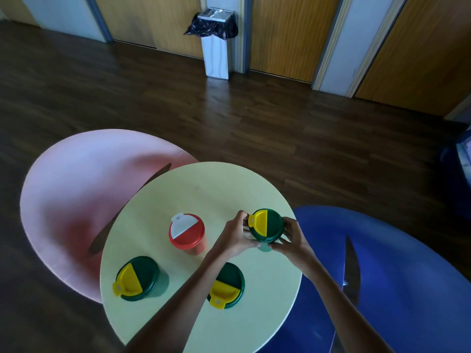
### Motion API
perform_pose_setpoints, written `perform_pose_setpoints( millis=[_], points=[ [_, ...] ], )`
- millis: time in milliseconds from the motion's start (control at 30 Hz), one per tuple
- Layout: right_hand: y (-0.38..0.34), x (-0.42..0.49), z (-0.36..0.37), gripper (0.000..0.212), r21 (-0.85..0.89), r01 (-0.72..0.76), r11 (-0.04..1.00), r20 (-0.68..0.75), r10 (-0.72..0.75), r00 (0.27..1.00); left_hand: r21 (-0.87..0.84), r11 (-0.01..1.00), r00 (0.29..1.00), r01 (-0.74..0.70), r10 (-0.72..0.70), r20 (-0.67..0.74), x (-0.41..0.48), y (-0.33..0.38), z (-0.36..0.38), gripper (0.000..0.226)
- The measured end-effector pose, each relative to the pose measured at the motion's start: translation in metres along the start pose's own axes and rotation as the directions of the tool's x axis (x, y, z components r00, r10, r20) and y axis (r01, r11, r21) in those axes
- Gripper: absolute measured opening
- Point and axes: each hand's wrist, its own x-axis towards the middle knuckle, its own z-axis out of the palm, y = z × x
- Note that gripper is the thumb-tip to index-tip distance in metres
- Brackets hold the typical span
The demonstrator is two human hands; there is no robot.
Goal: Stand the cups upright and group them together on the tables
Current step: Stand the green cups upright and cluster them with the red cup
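Dark wood flooring ran back to a bin by the doors, and three round benches overlapped in front: pink, yellow and blue. On the yellow bench a red cup, a left green cup and a near green cup stood upright, loosely spread. Both the left hand and the right hand were clamped round a fourth green cup, close to the yellow bench's right rim. Its base was hidden, so it may or may not have been touching. Let go there, it could tip off the edge. The left forearm crossed over the near green cup and could knock it when drawn back.
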Motion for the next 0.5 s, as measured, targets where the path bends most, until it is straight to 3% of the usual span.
perform_pose_setpoints(
  millis=[267, 333, 400, 500],
  points=[
    [0.017, -0.013, -0.005, 0.066, -0.088, -0.015, 0.996, -0.048, 0.011, 0.999, 0.023, 0.999, 0.999, 0.025, -0.026, 0.034, -0.012, -0.002, 0.008, 0.055],
    [0.015, -0.019, -0.004, 0.066, -0.118, -0.045, 0.992, -0.07, 0.036, 0.997, 0.09, 0.995, 0.999, 0.035, -0.033, -0.023, -0.024, 0.001, 0.003, 0.051],
    [0.012, -0.031, 0.001, 0.061, -0.181, -0.073, 0.981, -0.183, 0.039, 0.982, 0.108, 0.992, 0.991, 0.057, -0.043, -0.125, -0.044, 0.004, -0.006, 0.048],
    [0.004, -0.059, 0.011, 0.041, -0.243, 0.011, 0.97, -0.327, -0.092, 0.941, 0.045, 0.999, 0.957, 0.016, -0.002, -0.289, -0.09, -0.001, -0.028, 0.041]
  ],
)
